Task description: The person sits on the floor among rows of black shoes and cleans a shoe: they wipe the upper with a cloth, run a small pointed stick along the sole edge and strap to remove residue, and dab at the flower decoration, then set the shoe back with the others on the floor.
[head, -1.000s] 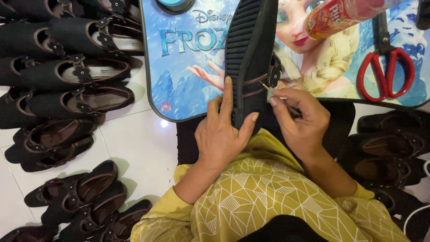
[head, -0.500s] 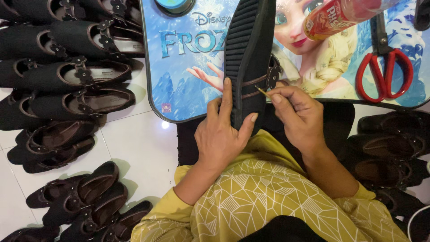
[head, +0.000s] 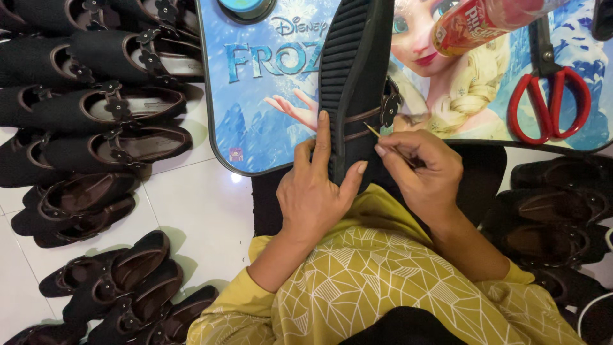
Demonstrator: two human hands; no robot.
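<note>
The floor [head: 191, 211] is of white glossy tiles with thin grey joints, and a small spot of light reflects on it. Rows of black shoes [head: 108, 121] lie on it at one side, more dark shoes [head: 549, 217] at the other. A low surface [head: 268, 128] has a blue cartoon picture and a dark rim.

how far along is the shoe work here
Done, seemingly: black shoes lie in rows on the floor at left, though finish is unclear. In hand: left hand has a grip on the upturned black shoe while right hand works a thin stick at its side strap. Left: more shoes at right, state unclear.
</note>
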